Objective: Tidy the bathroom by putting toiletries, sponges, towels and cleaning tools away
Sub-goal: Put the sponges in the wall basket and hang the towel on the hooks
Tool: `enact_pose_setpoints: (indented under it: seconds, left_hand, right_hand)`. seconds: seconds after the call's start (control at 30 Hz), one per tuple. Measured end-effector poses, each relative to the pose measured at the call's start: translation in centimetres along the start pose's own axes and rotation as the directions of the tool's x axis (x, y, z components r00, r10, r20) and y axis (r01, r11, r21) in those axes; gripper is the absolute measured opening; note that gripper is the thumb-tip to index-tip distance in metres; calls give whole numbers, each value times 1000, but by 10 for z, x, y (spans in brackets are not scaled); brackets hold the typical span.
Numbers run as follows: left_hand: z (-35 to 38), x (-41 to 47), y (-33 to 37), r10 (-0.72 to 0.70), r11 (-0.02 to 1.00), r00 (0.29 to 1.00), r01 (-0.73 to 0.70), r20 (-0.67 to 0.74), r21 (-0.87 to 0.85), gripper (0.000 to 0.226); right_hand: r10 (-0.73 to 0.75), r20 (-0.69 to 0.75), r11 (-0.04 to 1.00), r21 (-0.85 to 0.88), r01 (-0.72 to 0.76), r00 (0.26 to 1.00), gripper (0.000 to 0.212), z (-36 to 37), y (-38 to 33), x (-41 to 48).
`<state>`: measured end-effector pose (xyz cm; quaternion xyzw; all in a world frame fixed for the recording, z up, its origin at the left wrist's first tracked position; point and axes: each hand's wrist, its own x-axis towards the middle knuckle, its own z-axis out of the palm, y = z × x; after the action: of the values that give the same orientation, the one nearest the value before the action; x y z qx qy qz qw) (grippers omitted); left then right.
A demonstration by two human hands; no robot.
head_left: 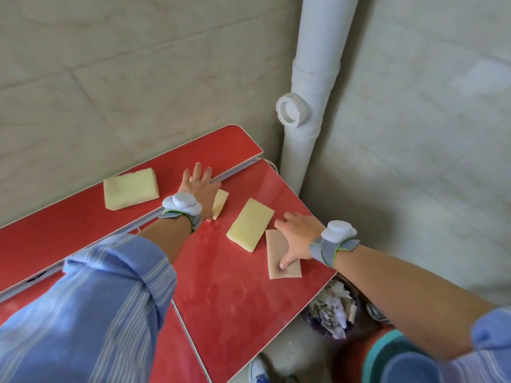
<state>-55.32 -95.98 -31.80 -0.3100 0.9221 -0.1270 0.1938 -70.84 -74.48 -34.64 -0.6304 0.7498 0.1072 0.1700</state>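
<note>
Left hand: fingers straight and fanned apart, palm pressed down on small yellow sponge, covering most of it; fingertips reaching across metal strip. Placed well away from white pipe, farther from it than the other hand.

Right hand: thumb stretched straight and pressing flat on thin tan pad; other fingers loosely bent, closed round nothing. Placed nearer the pipe, toward the viewer from its foot.

Wristbands: grey straps with white pucks, one per wrist. Blue striped sleeves: rolled up past the forearms.

Medium yellow sponge: lying flat between the two hands, just beside the tan pad, fairly near the pipe.

Large yellow sponge: lying flat on the far side of the metal strip, farthest of all sponges from the pipe.

Red tabletop: glossy, two leaves joined at the metal strip, rounded corner close to the pipe's foot, carrying all three sponges and the pad.

Waste bin: on the floor below the tabletop edge, on the viewer's side of the pipe, filled with crumpled paper.

Teal and red basin: blurred, farther from the pipe than the bin.

Pipe itself: upright in the corner of the beige tiled wall, round capped fitting on its side.
</note>
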Motion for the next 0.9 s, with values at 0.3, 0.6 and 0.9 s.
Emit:
enact_pose_setpoints:
  seconds: [0.3,0.6,0.9]
  left_hand:
    - [-24,3,4,31,988,984,-56,-173,-144,77]
    - [-120,-24,66,49,952,919,-161,-392,-259,76]
    - [-222,-65,241,292,864,845,-434,-448,-256,45]
  right_hand:
    - [107,-121,986,139,-89,987,62,2,6,-30]
    - [259,-355,964,159,-215,898,50,-14,51,-122]
    - [487,-443,872,188,-453,753,49,23,108,-306]
